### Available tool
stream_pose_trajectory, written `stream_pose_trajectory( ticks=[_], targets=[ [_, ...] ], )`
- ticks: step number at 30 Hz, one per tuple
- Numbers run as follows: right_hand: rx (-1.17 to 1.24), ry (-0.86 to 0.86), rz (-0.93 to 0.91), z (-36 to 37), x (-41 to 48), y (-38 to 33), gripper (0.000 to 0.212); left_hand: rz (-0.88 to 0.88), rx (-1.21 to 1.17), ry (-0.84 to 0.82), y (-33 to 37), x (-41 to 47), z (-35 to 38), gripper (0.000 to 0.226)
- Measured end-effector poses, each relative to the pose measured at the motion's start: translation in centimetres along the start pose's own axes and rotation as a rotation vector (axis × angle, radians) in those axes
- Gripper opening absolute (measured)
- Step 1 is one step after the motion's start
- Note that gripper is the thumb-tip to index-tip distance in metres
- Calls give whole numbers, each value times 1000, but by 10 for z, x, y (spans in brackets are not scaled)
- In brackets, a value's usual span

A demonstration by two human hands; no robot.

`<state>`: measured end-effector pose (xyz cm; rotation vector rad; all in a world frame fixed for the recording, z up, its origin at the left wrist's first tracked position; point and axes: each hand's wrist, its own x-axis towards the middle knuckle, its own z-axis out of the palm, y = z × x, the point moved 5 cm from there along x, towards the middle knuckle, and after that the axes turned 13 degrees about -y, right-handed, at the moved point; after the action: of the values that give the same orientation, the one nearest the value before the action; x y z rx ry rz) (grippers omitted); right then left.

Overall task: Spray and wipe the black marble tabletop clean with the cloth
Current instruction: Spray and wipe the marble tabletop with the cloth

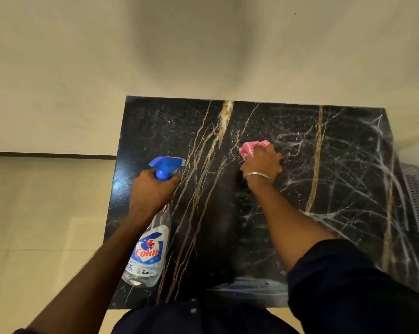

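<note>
The black marble tabletop (336, 189) with gold and white veins fills the middle and right of the head view. My left hand (153, 189) grips the neck of a clear spray bottle (148, 251) with a blue trigger head, held above the table's left part, nozzle pointing toward the right. My right hand (264, 162) holds a bunched pink cloth (250, 148) and presses it on the marble near the table's middle. Part of the cloth is hidden under my fingers. A metal bangle sits on my right wrist.
A cream wall stands right behind the table's far edge. Pale floor tiles (35, 225) lie to the left of the table. A perforated grey basket (418, 198) sits just past the table's right edge. My dark clothing shows at the bottom.
</note>
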<state>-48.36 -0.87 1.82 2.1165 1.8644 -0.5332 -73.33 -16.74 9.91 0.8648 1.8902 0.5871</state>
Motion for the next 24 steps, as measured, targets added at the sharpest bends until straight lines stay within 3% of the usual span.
stream_pose_trajectory(
  ticks=[2, 7, 11, 20, 24],
  targets=[
    [-71, -19, -59, 8, -21, -35, 60, 2, 0, 3, 0, -3, 0, 16],
    [-214, -50, -427, 43, -89, -120, 58, -18, -15, 33, -4, -8, -3, 20],
    [-276, -60, -533, 45, -88, -115, 60, -25, -22, 20, -4, -8, -4, 24],
    [-51, -58, -73, 7, -20, 32, 67, -17, -22, -30, -5, -11, -3, 19],
    [15, -32, 59, 5, -23, 28, 64, 0, -11, -1, -2, -19, 1, 14]
  ],
)
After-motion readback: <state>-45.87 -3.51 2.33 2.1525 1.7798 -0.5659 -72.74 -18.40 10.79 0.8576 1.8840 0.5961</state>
